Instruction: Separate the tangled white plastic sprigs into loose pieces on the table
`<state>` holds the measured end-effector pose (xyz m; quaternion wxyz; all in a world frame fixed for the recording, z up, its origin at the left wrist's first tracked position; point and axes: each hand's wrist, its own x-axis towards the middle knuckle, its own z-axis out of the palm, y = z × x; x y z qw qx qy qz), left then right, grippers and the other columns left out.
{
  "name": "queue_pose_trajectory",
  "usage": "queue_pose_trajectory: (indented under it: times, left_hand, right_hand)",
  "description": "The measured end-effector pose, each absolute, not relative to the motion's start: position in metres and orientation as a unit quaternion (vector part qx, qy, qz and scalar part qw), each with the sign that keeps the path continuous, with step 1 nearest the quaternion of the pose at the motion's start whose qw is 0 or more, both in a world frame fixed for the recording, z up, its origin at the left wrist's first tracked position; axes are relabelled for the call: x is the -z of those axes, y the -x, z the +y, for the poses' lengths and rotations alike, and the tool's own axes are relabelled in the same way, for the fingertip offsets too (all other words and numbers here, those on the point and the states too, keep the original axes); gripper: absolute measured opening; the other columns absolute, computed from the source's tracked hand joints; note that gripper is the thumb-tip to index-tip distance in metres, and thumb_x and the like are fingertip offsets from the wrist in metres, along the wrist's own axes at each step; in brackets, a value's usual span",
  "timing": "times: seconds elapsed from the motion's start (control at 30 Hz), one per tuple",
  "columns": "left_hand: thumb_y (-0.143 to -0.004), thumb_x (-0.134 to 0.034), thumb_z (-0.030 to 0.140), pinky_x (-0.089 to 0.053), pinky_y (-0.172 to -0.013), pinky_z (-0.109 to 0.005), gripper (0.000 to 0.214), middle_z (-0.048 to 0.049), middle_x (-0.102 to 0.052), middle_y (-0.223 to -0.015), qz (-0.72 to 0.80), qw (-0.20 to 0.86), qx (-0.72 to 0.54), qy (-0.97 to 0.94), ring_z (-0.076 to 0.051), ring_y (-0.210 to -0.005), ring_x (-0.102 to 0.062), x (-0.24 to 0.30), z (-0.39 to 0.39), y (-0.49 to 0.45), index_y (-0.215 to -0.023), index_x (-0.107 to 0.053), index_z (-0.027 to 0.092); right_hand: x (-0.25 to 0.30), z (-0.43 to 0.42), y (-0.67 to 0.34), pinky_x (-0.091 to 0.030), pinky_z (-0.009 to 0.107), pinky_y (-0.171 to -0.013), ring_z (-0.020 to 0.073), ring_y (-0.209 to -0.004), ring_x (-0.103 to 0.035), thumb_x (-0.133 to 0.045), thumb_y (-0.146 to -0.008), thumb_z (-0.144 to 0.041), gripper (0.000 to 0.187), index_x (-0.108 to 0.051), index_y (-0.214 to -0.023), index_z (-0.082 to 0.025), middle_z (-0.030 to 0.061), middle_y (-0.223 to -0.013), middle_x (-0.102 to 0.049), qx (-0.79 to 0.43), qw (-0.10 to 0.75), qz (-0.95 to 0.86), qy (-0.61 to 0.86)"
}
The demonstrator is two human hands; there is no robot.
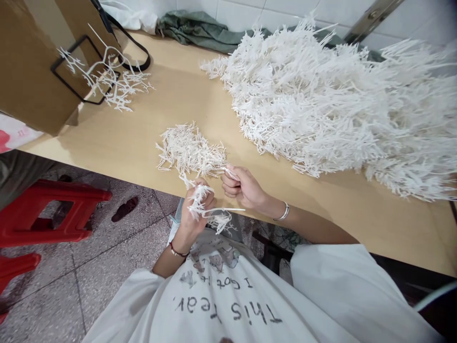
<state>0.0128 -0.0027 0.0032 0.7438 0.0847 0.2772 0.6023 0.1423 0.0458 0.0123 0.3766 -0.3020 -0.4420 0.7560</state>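
My left hand (194, 212), with a red-beaded bracelet, grips a white plastic branched sprig (202, 202) whose thin stem sticks out to the right. My right hand (241, 186), wearing a silver bangle, pinches thin white strands at its fingertips, just above the sprig. Right behind both hands lies a small pile of white plastic sprigs (189, 150) on the light wooden table (124, 119). A huge heap of the same white branches (321, 100) covers the table's right side. More branched white pieces (114, 83) lie at the far left.
A cardboard box (32, 62) with a black wire frame (82, 71) stands at the table's left end. Green cloth (200, 31) lies along the tiled wall. Below the table's near edge are a red plastic stool (53, 209) and a dark slipper (124, 208).
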Motion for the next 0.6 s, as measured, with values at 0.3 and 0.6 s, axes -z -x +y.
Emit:
queue_pose_trajectory:
  times: [0.3,0.6]
  left_hand:
    - [-0.068,-0.072,0.037,-0.029,-0.041,-0.018,0.027,0.0064,-0.041,-0.052,0.416,0.626,-0.623,-0.216,-0.004,-0.043,-0.035,0.01,-0.003,-0.01,-0.066,-0.054,0.017]
    - [-0.07,-0.07,0.04,-0.029,-0.042,-0.016,0.029,0.0071,-0.041,-0.052,0.449,0.624,-0.592,-0.243,-0.003,-0.043,-0.034,0.016,-0.002,-0.007,-0.069,-0.053,0.016]
  right_hand:
    - [-0.003,0.073,-0.157,-0.024,0.027,-0.055,0.0104,-0.056,-0.039,-0.038,-0.096,-0.033,0.04,-0.045,-0.061,-0.016,-0.0003,-0.057,-0.044,-0.102,0.269,-0.876,0.388]
    - [0.006,0.077,-0.159,-0.039,0.025,-0.062,0.0145,-0.068,-0.053,-0.05,-0.09,-0.042,0.031,-0.063,-0.084,-0.014,0.0067,-0.079,-0.058,0.004,0.292,-0.868,0.401]
